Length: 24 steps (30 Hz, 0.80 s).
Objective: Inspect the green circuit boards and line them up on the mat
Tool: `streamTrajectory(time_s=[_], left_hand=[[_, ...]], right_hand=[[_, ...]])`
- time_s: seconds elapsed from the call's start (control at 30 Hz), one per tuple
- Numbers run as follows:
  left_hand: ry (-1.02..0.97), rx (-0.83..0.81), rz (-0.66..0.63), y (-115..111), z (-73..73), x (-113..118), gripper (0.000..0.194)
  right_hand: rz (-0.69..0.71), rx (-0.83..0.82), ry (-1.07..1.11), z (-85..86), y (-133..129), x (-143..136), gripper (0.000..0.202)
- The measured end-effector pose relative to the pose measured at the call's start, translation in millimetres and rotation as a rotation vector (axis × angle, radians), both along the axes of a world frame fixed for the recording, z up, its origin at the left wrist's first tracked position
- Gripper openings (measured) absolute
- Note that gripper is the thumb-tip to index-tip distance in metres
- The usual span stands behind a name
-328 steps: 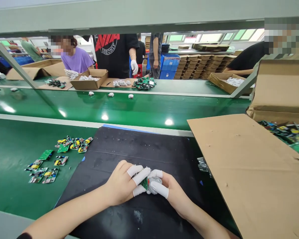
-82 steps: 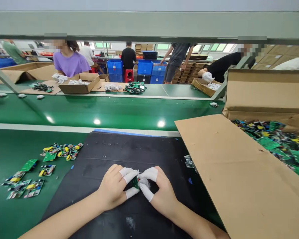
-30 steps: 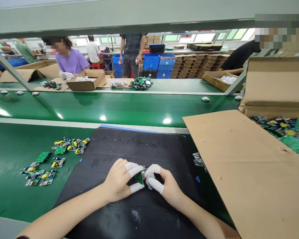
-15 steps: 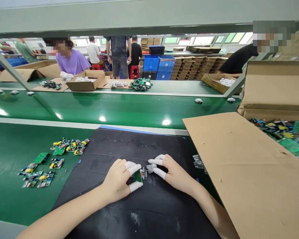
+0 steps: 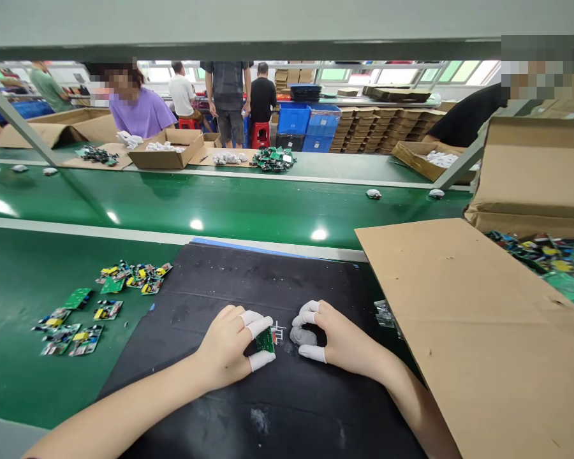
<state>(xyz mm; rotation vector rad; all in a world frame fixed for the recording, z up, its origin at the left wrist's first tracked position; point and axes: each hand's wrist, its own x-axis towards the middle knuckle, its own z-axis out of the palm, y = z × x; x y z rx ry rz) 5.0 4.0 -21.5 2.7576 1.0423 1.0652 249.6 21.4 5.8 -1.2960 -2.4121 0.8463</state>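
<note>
My left hand (image 5: 229, 344), with white finger cots on thumb and fingertips, grips a small green circuit board (image 5: 265, 341) on edge above the black mat (image 5: 210, 408). Pale prongs and a reddish part stick out from the board's right side. Just to the right, my right hand (image 5: 323, 335), also in finger cots, curls its thumb and fingers around a soft-looking grey lump (image 5: 303, 336). A small gap separates the lump from the board. What the lump is made of I cannot tell.
Loose circuit boards (image 5: 134, 277) lie on the green bench at left. A cardboard sheet (image 5: 463, 319) slants along the right, beside a carton of boards (image 5: 555, 255). Beyond runs a green conveyor (image 5: 249, 207) with small white-wrapped pieces (image 5: 374, 194). Several people work across it.
My right hand has drawn slightly right, and the grey lump now sits deeper between its fingers, rounder in shape. My left hand keeps the board almost still. White-wrapped pieces on the conveyor shifted left.
</note>
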Motion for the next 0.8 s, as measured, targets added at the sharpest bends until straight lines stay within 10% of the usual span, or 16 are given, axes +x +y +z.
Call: streamTrajectory(time_s=[0.37,0.6,0.8], left_hand=[[0.018,-0.022,0.0,1.5,-4.2,-0.1,0.031],[-0.065,-0.138,-0.029,-2.9,-2.2,1.6,0.033],[-0.142,-0.226,-0.061,-9.3,-3.2,3.6,0.033]], right_hand=[[-0.128,0.005,0.383,-9.2,-19.4,-22.0,0.028],[-0.046,0.556,0.396,-12.0,-25.1,-30.2,0.029],[-0.022,0.653,0.405,-14.9,-28.6,-34.2,0.042]])
